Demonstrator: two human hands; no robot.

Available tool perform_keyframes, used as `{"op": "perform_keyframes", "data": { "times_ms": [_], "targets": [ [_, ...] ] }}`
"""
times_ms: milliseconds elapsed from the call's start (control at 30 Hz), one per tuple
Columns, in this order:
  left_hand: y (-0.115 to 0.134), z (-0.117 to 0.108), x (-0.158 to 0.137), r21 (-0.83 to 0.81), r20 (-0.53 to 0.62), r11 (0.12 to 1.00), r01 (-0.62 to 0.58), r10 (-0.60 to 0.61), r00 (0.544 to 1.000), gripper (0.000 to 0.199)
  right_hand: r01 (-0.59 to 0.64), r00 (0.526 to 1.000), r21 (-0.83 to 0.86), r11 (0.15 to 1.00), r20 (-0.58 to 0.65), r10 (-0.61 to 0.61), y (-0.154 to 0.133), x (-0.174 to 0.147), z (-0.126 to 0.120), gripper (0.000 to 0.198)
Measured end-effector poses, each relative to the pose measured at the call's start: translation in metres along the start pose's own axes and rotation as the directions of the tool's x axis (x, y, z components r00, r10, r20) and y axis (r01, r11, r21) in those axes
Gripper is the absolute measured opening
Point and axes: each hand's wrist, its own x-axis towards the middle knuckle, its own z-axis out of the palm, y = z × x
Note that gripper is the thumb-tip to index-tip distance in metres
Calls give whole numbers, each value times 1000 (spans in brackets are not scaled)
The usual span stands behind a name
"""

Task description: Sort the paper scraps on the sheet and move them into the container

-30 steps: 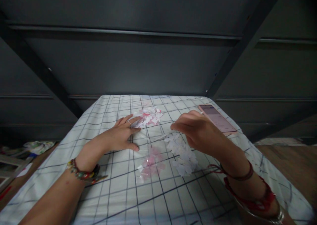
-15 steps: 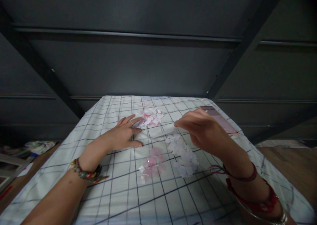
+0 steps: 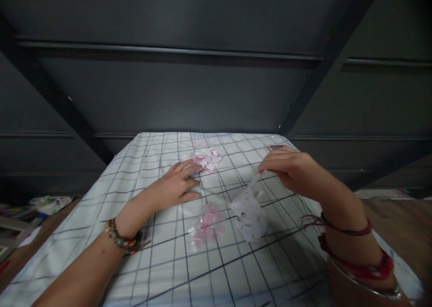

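Pink scraps and white scraps mid-way across table; left hand spread; right hand pinching whitish strip above white scraps; mixed pile at left fingertips, toward far edge; phone by far right corner

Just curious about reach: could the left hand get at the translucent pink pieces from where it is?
Likely yes: the left hand is close by, palm down, with nothing visible between it and the translucent pink pieces.
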Motion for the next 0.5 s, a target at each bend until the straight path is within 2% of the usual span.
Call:
{"op": "perform_keyframes", "data": {
  "times_ms": [267,367,433,500],
  "targets": [
    [2,1,3,24,-16,1000,-16,17,1000,36,1,1000,35,999,14,-1,-1,-2,-6,37],
    [3,1,4,20,-24,999,-34,34,999,34,-15,995,-43,999,-95,11,-1,1,-2,34],
    [3,2,5,8,-43,999,-49,49,998,33,-74,975,-133,988,-217,44,-1,4,7,32],
    [4,3,6,-12,-65,998,-69,68,996,32,-143,960,-206,968,-267,85,-1,9,20,33]
  ]
}}
